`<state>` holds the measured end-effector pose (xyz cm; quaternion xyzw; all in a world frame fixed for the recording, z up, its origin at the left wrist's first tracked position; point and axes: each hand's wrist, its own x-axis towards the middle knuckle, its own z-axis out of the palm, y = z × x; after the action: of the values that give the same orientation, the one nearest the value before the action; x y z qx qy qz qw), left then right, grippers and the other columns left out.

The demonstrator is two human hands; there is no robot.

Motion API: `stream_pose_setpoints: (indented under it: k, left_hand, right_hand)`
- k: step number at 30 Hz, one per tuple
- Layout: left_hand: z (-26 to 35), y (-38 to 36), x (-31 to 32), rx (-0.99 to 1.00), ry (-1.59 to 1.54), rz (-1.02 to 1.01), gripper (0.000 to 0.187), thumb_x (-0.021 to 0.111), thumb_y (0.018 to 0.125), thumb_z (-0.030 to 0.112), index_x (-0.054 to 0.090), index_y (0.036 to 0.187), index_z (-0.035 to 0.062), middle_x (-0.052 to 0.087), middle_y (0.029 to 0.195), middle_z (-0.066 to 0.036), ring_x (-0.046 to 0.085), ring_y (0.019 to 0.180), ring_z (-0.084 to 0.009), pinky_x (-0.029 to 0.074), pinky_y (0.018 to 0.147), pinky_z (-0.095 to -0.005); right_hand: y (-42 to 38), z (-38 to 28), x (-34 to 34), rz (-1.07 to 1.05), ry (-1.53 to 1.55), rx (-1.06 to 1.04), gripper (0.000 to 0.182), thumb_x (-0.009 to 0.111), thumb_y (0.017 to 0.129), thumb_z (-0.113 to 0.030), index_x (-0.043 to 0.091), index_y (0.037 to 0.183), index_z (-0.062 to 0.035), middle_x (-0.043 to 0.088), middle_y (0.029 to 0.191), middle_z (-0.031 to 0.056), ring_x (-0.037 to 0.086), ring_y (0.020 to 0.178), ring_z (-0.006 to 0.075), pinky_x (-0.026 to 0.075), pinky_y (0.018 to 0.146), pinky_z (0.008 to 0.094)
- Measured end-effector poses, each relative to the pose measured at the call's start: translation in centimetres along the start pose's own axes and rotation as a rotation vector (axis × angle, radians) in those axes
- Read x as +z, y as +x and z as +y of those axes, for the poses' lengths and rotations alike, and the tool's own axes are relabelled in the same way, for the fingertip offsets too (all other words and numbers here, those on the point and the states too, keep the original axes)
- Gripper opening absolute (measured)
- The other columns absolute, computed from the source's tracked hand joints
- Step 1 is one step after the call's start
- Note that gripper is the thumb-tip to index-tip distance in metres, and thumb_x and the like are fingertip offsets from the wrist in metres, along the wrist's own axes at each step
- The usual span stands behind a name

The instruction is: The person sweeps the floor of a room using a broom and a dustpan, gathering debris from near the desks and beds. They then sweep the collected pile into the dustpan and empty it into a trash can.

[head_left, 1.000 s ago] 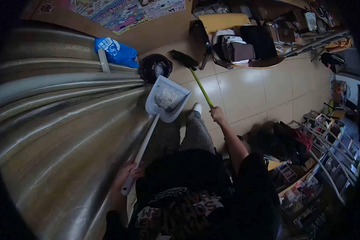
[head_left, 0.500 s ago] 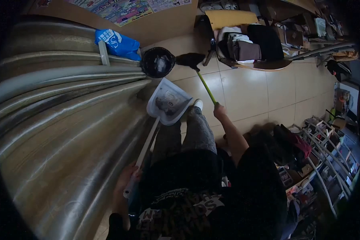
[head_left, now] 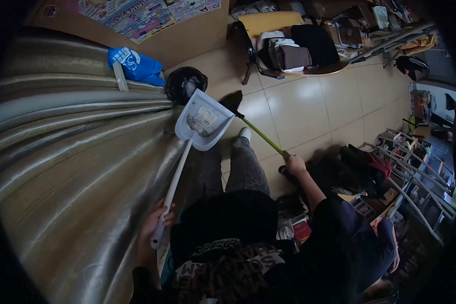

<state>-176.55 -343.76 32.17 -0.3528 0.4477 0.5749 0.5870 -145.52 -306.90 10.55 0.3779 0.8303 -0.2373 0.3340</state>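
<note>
My left hand (head_left: 158, 218) is closed around the white handle of a dustpan (head_left: 221, 112). Grey dust and scraps lie inside the pan, whose front edge overlaps a black-lined trash bin (head_left: 172, 91) in this view. The bin has crumpled, pale, see-through material inside. On the other side, my right hand (head_left: 295, 165) grips the green handle of a broom (head_left: 261, 133). Its dark head (head_left: 231, 101) is just right of the dustpan's front edge, beyond my white shoe (head_left: 245, 134).
A chair (head_left: 271, 20) with folded clothes stands ahead, and a blue bag (head_left: 136, 66) sits left of the bin. A shiny draped curtain (head_left: 86, 177) fills the left side. Cluttered racks (head_left: 405, 162) and part of another person (head_left: 380, 243) are at right.
The dustpan has moved up to the bin's edge. My right hand has shifted right and back toward me, and the broom head has come down and left beside the pan.
</note>
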Motion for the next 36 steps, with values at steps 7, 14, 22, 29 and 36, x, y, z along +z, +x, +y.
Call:
stream_pose_setpoints:
  k: [7,14,22,29,36]
  left_hand:
    - [-3.2,0.5,0.7,0.076,0.004,0.078,0.04,0.043,0.077,0.006,0.031,0.116,0.0059,0.048,0.09,-0.009,0.04,0.054,-0.0102,0.034,0.041,-0.0193]
    - [-8.5,2.4,8.5,0.152,-0.04,0.248,0.037,0.044,0.077,0.007,0.035,0.113,0.0052,0.048,0.088,-0.01,0.04,0.054,-0.0087,0.033,0.041,-0.0179]
    - [-12.5,8.7,12.8,0.0,-0.489,-0.094,0.025,0.036,0.083,0.01,0.037,0.102,-0.0058,0.042,0.067,-0.007,0.042,0.053,-0.0082,0.037,0.041,-0.0172]
    - [-14.3,11.4,14.5,-0.079,-0.506,-0.019,0.028,0.041,0.079,0.004,0.036,0.103,-0.0084,0.046,0.082,-0.011,0.041,0.055,-0.0095,0.036,0.042,-0.0177]
    - [-15.0,13.1,14.5,-0.205,-0.478,-0.032,0.027,0.041,0.079,0.004,0.036,0.101,-0.0089,0.046,0.08,-0.011,0.041,0.054,-0.0094,0.036,0.041,-0.0181]
  right_hand:
    - [13.2,-3.4,2.7,0.067,-0.263,-0.204,0.02,0.039,0.077,-0.021,0.056,0.083,-0.0125,0.058,0.071,0.0107,0.056,0.064,0.0272,0.045,0.055,0.0387]
    - [15.2,9.0,-2.1,0.06,-0.312,-0.112,0.017,0.042,0.077,-0.021,0.055,0.087,-0.0183,0.058,0.078,0.0066,0.057,0.075,0.0227,0.045,0.062,0.0355]
    - [8.0,28.5,-10.7,-0.008,-0.38,0.033,0.018,0.043,0.077,-0.024,0.054,0.09,-0.0177,0.058,0.078,0.0061,0.056,0.073,0.0233,0.045,0.061,0.0361]
    - [5.3,33.5,-15.0,0.158,0.024,0.084,0.02,0.042,0.078,-0.022,0.056,0.091,-0.0155,0.057,0.082,0.0118,0.054,0.079,0.0309,0.043,0.066,0.0401]
    - [16.0,31.4,-11.3,0.377,0.387,0.07,0.028,0.04,0.081,-0.026,0.054,0.098,-0.0088,0.055,0.084,0.0193,0.051,0.081,0.0352,0.042,0.068,0.0402]
